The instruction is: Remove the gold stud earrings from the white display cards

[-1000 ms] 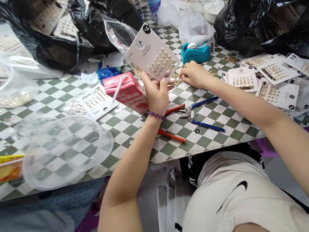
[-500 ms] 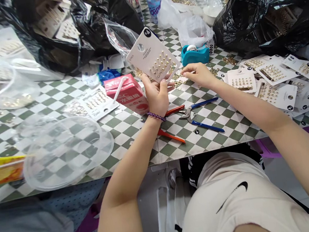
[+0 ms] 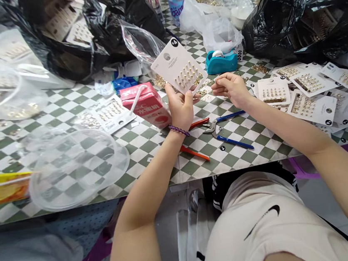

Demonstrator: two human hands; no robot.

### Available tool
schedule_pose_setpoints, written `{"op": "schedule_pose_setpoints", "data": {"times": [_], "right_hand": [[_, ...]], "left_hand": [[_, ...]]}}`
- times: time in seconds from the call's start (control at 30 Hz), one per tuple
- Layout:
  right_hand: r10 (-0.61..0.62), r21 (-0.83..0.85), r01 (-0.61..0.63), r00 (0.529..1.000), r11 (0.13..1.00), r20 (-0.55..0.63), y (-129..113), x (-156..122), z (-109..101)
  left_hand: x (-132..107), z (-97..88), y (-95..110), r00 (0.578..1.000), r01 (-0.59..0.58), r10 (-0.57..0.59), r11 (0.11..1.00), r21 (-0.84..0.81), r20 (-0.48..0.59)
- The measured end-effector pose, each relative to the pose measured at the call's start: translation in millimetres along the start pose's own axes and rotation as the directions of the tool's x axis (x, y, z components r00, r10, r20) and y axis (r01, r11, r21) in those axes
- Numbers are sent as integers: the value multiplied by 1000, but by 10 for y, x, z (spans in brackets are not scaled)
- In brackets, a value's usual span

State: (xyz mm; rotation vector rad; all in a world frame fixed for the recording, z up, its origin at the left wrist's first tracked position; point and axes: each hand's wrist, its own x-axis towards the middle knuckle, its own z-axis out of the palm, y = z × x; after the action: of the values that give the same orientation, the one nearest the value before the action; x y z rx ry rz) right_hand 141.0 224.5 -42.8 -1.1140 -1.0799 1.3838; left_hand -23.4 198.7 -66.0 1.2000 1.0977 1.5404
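Note:
A white earring card (image 3: pixel 171 61) with rows of gold studs is tilted up in my left hand (image 3: pixel 181 108), thumb on its lower edge. Just right of the card, my right hand (image 3: pixel 232 88) is closed in a pinch over the table; anything between its fingertips is too small to make out. Small gold jewellery pieces (image 3: pixel 205 92) lie between my hands. Below them rest blue-handled pliers (image 3: pixel 233 141) and red-handled pliers (image 3: pixel 195 153), the latter partly hidden by my left wrist.
A pink drink carton (image 3: pixel 146 106) with a straw stands beside my left wrist. Behind are a teal tape dispenser (image 3: pixel 221 62) and black plastic bags (image 3: pixel 262 20). Finished-looking earring cards (image 3: pixel 312 106) pile up at right; a clear plastic lid (image 3: pixel 78 170) lies at left.
My right hand has drawn slightly right, away from the card, and its fingers have curled more. The card stays in my left hand; the view has shifted a little.

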Motion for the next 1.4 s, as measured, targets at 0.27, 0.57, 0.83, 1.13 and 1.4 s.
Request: {"op": "schedule_pose_setpoints", "data": {"times": [0.27,0.57,0.83,1.13,1.4], "right_hand": [[-76,28,77,996,997,-42,-71,-164,26],[-333,-272,387,916,881,224,-113,-345,178],[-169,-158,205,962,966,212,-158,-358,267],[-444,-490,463,881,739,163,-89,-430,217],[-378,-324,409,913,853,156,-66,-446,237]], "left_hand": [[14,-48,-66,991,-65,57,996,64,125],[-9,-34,-103,961,-142,137,990,3,239],[-23,-60,-75,940,-190,189,981,-26,285],[-58,-35,-115,928,-154,155,988,-30,340],[-53,-49,-108,944,-127,121,992,-2,307]]}}
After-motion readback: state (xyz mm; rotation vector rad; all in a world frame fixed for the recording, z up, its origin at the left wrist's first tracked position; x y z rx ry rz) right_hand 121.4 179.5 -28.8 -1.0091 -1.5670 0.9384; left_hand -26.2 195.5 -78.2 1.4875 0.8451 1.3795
